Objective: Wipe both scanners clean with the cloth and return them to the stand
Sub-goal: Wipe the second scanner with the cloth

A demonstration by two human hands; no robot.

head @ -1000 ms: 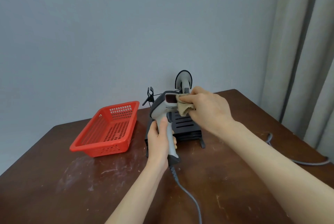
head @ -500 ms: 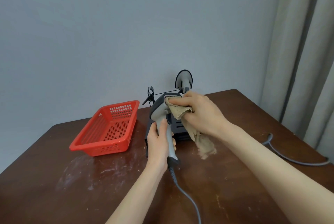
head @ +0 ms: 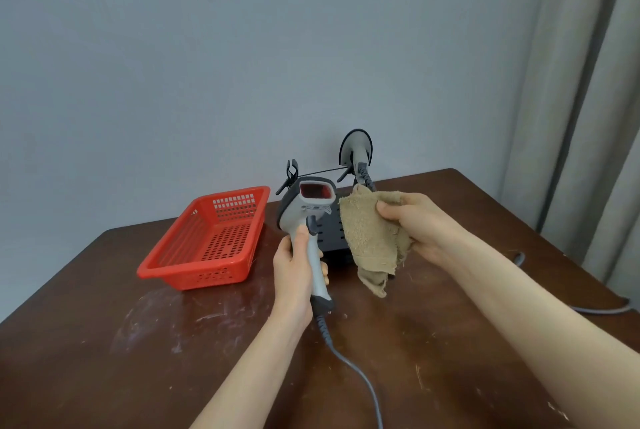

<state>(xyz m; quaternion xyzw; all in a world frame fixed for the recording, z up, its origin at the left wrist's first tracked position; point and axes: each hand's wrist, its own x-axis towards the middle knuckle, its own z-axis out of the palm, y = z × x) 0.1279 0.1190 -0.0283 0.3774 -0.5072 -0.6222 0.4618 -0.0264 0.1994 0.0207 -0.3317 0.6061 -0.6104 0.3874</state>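
while the left hand (head: 298, 276) grips its handle, the grey pistol-shaped barcode scanner (head: 309, 221) stands upright above the brown wooden table (head: 104, 342), red window facing the camera. just right, apart, the right hand (head: 415, 228) pinches the hanging tan cloth (head: 370, 241).

red perforated basket (head: 207, 241) (left), scuffed brown table (head: 138, 359), grey curtain (head: 588, 99)

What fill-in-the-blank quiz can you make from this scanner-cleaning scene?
1. The left hand holds a scanner by its ____.
2. The right hand grips the cloth to the ____ of that scanner.
3. The basket on the table is coloured ____.
Missing words: handle; right; red.
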